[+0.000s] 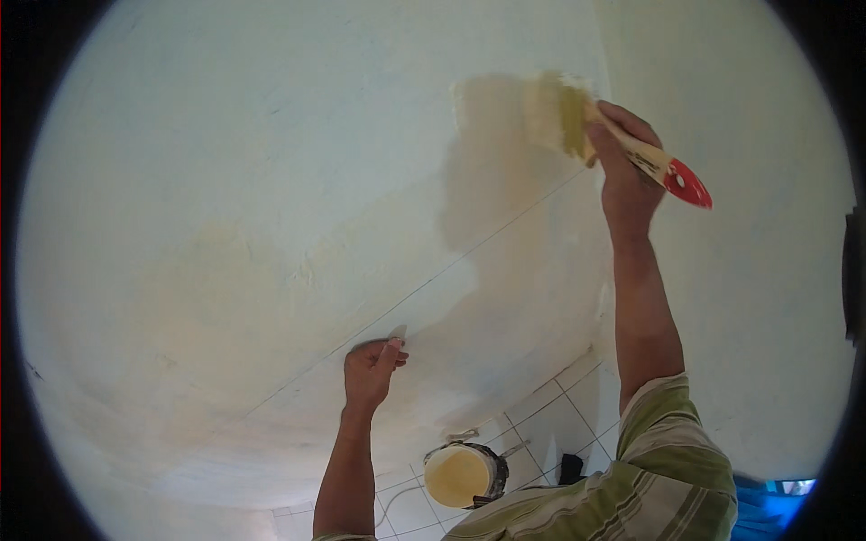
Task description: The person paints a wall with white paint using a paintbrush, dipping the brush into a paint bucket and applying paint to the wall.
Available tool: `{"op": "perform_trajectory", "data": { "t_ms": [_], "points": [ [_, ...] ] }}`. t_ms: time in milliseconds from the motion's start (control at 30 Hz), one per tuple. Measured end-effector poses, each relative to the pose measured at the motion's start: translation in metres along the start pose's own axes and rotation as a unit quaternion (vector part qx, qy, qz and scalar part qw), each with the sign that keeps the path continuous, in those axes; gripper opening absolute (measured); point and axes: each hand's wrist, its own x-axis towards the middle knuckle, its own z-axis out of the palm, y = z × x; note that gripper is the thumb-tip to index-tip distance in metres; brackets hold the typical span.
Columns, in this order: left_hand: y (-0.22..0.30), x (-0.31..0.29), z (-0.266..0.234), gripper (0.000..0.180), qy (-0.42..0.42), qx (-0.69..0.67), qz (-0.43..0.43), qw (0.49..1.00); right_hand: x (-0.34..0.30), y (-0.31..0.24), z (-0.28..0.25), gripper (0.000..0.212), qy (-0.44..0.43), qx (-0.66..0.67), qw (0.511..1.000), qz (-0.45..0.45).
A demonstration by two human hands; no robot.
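Observation:
A wide paintbrush (pixel 636 151) with a pale wooden handle and a red end is gripped in my right hand (pixel 625 162). Its bristles lie on the pale wall (pixel 361 162), close to the corner, over a cream patch of paint. The red handle end sticks out to the right, past my fingers. Lower and to the left, my left hand (pixel 370 368) is closed with its fingers curled and thumb folded over. It is beside the wall, just under a thin dark line, and nothing shows in it. Whether its knuckles touch the wall, I cannot tell.
A bucket (pixel 458 475) of cream paint stands on the white tiled floor (pixel 552 424) below my hands. Near it lies a small black object (pixel 571 469). A second wall (pixel 758 270) meets the first at the right. Something blue (pixel 767 514) shows at the lower right.

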Motion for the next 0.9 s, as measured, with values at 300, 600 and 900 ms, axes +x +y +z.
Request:
{"op": "perform_trajectory", "data": {
  "t_ms": [300,600,900],
  "points": [
    [-0.007,0.003,0.004,0.038,0.004,-0.010,-0.004,1.000,-0.045,-0.019,0.071,0.024,-0.132,-0.123,0.948,-0.262],
    [0.005,0.004,0.009,0.039,0.022,-0.012,-0.011,1.000,0.009,-0.002,0.036,0.024,-0.203,-0.171,0.925,-0.271],
    [-0.001,0.005,0.012,0.039,0.019,-0.013,-0.010,1.000,0.049,0.042,-0.012,0.021,-0.022,-0.148,0.976,-0.160]
  ]
}}
